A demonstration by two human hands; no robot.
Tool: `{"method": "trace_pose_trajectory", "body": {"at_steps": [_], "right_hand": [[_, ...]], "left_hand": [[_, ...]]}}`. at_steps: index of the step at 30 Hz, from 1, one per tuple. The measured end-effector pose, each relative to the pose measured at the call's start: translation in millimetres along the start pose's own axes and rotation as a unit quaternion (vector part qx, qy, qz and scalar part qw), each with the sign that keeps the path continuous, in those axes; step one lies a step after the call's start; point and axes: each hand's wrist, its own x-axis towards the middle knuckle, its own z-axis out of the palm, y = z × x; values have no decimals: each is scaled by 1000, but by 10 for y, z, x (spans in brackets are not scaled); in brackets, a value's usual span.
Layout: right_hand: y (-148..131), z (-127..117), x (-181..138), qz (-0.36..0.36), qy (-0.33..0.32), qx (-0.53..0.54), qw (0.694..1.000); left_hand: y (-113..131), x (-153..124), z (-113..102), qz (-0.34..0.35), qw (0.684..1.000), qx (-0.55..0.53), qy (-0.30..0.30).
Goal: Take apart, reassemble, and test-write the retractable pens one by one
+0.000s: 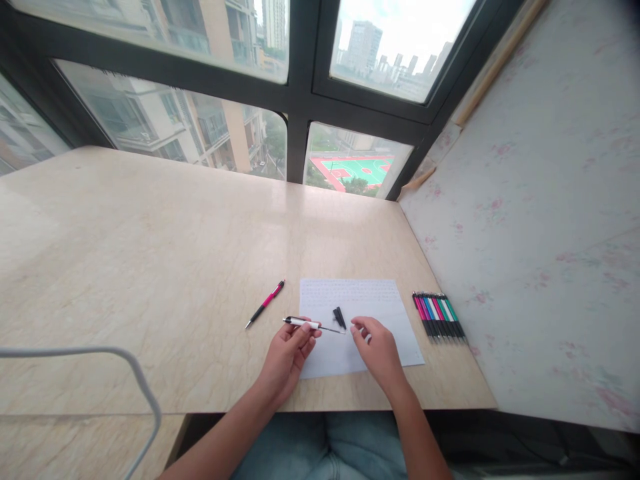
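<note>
My left hand (290,350) pinches the white barrel of a click pen (303,323), held nearly level above a sheet of paper. The pen's front section is off, and its thin refill (331,329) sticks out bare to the right. Close to the refill's tip is my right hand (376,347), thumb and forefinger curled together; anything between them is too small to make out. Black pen parts (339,317) lie on the sheet (360,295) between the hands. Left of the sheet rests a pink and black pen (266,304), whole, its tip toward me.
At the right, a row of several coloured pens (439,317) lies side by side near the papered wall (530,253). A grey cable (135,370) loops over the stone-patterned tabletop (165,267) at left. Windows (300,100) border the far edge.
</note>
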Motion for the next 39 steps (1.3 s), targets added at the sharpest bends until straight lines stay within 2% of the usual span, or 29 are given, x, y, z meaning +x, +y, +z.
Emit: {"method": "trace_pose_trajectory", "body": {"at_steps": [6,11,14,18,22,24,28,32,36,39], "right_hand": [[-26,169,78,-38,11,-150,988],[-83,239,84,-50,6,-216,975],[-78,245,86,-36,25,-233,971],[-5,177,75,-19,52,-200,978],[121,39,16,-24,30,-82,996],[163,-12,-34,-31,22,-58,998],[152,-3,-166,-68,46,-101,991],[135,99,-299,-123,18,-145,982],[208,129,-336,-119,46,-142,982],[253,30,-328,-113,54,-120,985]], "left_hand": [[8,-5,10,0,1000,-1,0],[9,-2,3,-2,1000,1,-3],[6,2,-2,-4,1000,1,-2],[5,2,-1,-3,1000,4,1],[7,-3,7,-2,1000,5,6],[6,-5,12,-2,1000,7,6],[-2,-12,21,4,1000,10,2],[-10,-22,31,10,1000,17,-2],[-16,-21,26,14,1000,22,-1],[-21,-13,13,13,1000,20,0]]}}
